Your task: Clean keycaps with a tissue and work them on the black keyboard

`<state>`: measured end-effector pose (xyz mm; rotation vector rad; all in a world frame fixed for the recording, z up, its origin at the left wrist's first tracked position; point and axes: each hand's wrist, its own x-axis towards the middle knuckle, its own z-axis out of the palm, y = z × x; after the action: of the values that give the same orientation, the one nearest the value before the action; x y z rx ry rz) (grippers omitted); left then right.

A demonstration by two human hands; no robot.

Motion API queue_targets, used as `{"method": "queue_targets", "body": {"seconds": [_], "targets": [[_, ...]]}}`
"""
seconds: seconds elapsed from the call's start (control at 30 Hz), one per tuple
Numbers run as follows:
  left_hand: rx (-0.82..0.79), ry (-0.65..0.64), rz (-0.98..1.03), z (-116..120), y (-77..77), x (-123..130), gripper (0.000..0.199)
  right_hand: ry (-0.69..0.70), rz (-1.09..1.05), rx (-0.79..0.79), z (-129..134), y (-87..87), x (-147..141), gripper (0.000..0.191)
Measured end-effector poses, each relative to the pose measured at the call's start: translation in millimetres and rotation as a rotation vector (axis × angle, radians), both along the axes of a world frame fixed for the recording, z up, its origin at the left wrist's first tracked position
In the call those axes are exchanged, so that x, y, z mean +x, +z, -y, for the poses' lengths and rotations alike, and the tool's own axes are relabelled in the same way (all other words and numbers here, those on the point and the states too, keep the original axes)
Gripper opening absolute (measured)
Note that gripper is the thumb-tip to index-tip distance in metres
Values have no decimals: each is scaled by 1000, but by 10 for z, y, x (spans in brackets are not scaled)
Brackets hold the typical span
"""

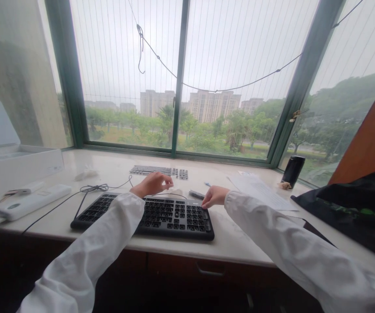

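Observation:
A black keyboard point(171, 217) lies along the desk's front edge. Many of its key positions look like bare sockets without caps. Over its upper middle hovers my left hand point(153, 183), fingers loosely bent and a little apart, with nothing visible in them. At the top right corner, by the number pad, my right hand point(214, 196) has thumb and fingertips pressed together against the keys; anything between them is too small to make out. Behind the keyboard, grey keycaps point(155, 171) are laid out in keyboard order. A narrow dark object point(196, 194) lies between my hands.
A thin cable point(94, 188) is bunched at the left. Beyond it are a white power strip-like block point(34, 202) and an open white box point(21, 167). To the right are paper sheets point(262, 191), a black can point(293, 171) and a black bag point(353, 208). Windows stand behind.

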<state>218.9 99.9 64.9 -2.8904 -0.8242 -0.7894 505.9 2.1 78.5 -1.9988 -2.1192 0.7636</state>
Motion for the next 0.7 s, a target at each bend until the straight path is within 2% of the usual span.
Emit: {"method": "queue_targets", "body": {"seconds": [0.2,0.43,0.57,0.7], "targets": [[7,-19,11,-10,3,-9,25,-73,-111,-226,-147,22,12,42],[12,-39,25,-31,-3,-19,28,-128,-251,-361,-220,-28,15,37],[10,-21,17,-22,6,-18,27,-143,-257,-412,-238,-15,-2,32],[-9,-35,21,-20,9,-14,29,-99,-216,-390,-227,19,-32,27]]}}
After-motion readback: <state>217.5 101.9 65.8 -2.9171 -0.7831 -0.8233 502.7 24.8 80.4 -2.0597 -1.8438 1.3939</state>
